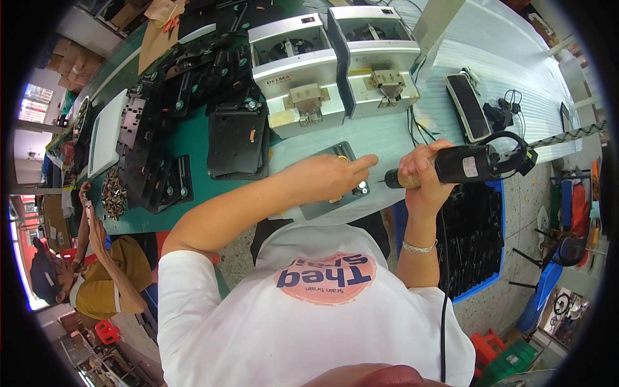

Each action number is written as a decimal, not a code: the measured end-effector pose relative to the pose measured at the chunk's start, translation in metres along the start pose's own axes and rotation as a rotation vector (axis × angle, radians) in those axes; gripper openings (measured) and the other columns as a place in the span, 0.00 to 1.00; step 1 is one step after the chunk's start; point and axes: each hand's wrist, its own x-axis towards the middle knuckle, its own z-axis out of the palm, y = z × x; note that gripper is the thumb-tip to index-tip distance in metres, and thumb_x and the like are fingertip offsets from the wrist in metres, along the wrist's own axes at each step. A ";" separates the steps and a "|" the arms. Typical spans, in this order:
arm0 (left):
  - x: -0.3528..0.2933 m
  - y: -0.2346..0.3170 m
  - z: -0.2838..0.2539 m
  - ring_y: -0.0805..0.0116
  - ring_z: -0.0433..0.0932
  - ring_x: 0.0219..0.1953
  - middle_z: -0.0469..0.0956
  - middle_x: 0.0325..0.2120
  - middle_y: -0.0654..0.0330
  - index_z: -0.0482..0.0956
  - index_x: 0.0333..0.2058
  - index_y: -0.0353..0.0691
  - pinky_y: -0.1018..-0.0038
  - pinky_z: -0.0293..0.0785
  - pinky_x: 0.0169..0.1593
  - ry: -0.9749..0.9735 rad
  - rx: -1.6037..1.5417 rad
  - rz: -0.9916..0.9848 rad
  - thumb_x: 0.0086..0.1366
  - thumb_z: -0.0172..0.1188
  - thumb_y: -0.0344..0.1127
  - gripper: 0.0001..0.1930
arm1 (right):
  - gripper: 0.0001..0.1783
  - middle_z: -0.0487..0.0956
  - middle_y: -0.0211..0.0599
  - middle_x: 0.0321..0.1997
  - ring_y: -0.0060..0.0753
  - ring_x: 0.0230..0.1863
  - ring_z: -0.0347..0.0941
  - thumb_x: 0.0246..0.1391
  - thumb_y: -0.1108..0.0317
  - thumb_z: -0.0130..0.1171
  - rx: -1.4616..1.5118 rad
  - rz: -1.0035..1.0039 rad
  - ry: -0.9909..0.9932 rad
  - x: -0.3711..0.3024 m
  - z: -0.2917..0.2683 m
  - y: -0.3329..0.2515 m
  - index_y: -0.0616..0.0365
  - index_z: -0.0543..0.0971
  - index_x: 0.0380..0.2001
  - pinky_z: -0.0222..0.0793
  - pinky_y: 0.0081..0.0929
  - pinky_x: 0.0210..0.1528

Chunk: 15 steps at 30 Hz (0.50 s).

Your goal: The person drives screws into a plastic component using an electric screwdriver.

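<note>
My right hand (424, 169) is wrapped round a black corded electric screwdriver (456, 165), held sideways with its tip pointing left. Just left of that tip, my left hand (332, 176) lies across a flat black plate (316, 208), its index finger stretched out to the right and a ring on one finger. The undersides of the left fingers are hidden. A shiny round metal fitting (363, 187) shows at the plate's right edge. Under the plate lies a pale sheet (380, 138) over the bench.
Two silver machines (300, 77) (377, 64) stand behind my hands. Stacked black plates (235, 145) and a pile of small metal parts (113, 193) lie left. A phone-like device (468, 106) rests at right; a blue-edged crate (474, 238) sits below. Another person (109, 277) works at far left.
</note>
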 end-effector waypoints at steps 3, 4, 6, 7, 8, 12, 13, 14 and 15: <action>-0.001 -0.001 0.002 0.56 0.83 0.30 0.66 0.60 0.53 0.76 0.38 0.32 0.63 0.82 0.36 0.083 0.007 0.032 0.64 0.56 0.31 0.08 | 0.19 0.74 0.35 0.27 0.28 0.25 0.72 0.55 0.77 0.63 0.039 0.031 0.021 0.001 -0.001 0.002 0.61 0.69 0.48 0.72 0.29 0.32; -0.001 -0.001 -0.002 0.56 0.83 0.29 0.65 0.62 0.53 0.75 0.38 0.32 0.63 0.82 0.36 0.050 0.031 0.019 0.61 0.59 0.29 0.08 | 0.19 0.74 0.35 0.28 0.28 0.26 0.72 0.55 0.77 0.63 0.068 0.040 0.031 0.002 -0.001 0.002 0.61 0.69 0.48 0.72 0.29 0.33; -0.001 0.002 -0.007 0.56 0.83 0.30 0.66 0.62 0.54 0.74 0.38 0.33 0.63 0.82 0.36 0.050 0.009 -0.013 0.60 0.60 0.28 0.09 | 0.18 0.74 0.35 0.28 0.28 0.26 0.73 0.55 0.79 0.62 0.032 0.007 -0.009 0.007 0.000 0.000 0.62 0.70 0.47 0.72 0.29 0.33; -0.001 0.003 -0.007 0.55 0.83 0.31 0.66 0.62 0.55 0.74 0.39 0.34 0.63 0.82 0.37 0.070 0.018 -0.044 0.59 0.60 0.26 0.09 | 0.17 0.74 0.35 0.28 0.28 0.26 0.73 0.55 0.80 0.61 0.025 -0.001 -0.016 0.007 0.000 0.000 0.62 0.70 0.47 0.72 0.29 0.33; 0.000 0.001 -0.008 0.55 0.83 0.31 0.66 0.62 0.55 0.74 0.39 0.34 0.63 0.82 0.37 0.055 0.001 -0.040 0.59 0.60 0.26 0.09 | 0.17 0.74 0.35 0.28 0.28 0.26 0.73 0.55 0.80 0.61 0.018 0.013 0.002 0.010 0.001 0.000 0.62 0.70 0.47 0.72 0.29 0.33; -0.004 -0.003 -0.006 0.54 0.82 0.35 0.66 0.61 0.59 0.72 0.40 0.36 0.62 0.80 0.38 0.166 -0.233 -0.136 0.60 0.59 0.24 0.09 | 0.17 0.75 0.36 0.27 0.27 0.24 0.73 0.54 0.82 0.60 -0.008 -0.027 -0.010 0.011 0.002 0.000 0.64 0.71 0.46 0.73 0.30 0.32; -0.005 -0.003 -0.005 0.54 0.82 0.36 0.66 0.61 0.60 0.72 0.40 0.37 0.62 0.80 0.39 0.221 -0.277 -0.131 0.62 0.59 0.24 0.09 | 0.16 0.75 0.36 0.26 0.27 0.24 0.73 0.54 0.82 0.60 0.001 -0.040 -0.021 0.011 0.002 0.000 0.65 0.71 0.46 0.74 0.30 0.32; -0.007 -0.003 -0.004 0.56 0.82 0.37 0.66 0.61 0.61 0.74 0.41 0.39 0.62 0.80 0.40 0.226 -0.300 -0.133 0.62 0.60 0.24 0.09 | 0.16 0.76 0.36 0.26 0.27 0.24 0.74 0.54 0.83 0.59 0.015 -0.024 -0.006 0.010 0.002 0.000 0.65 0.71 0.46 0.74 0.29 0.32; -0.008 -0.002 -0.004 0.56 0.82 0.37 0.66 0.61 0.61 0.74 0.41 0.39 0.62 0.80 0.40 0.222 -0.303 -0.133 0.62 0.60 0.24 0.09 | 0.16 0.76 0.36 0.26 0.27 0.24 0.74 0.54 0.83 0.59 0.014 -0.021 -0.002 0.010 0.001 0.000 0.65 0.71 0.46 0.74 0.29 0.32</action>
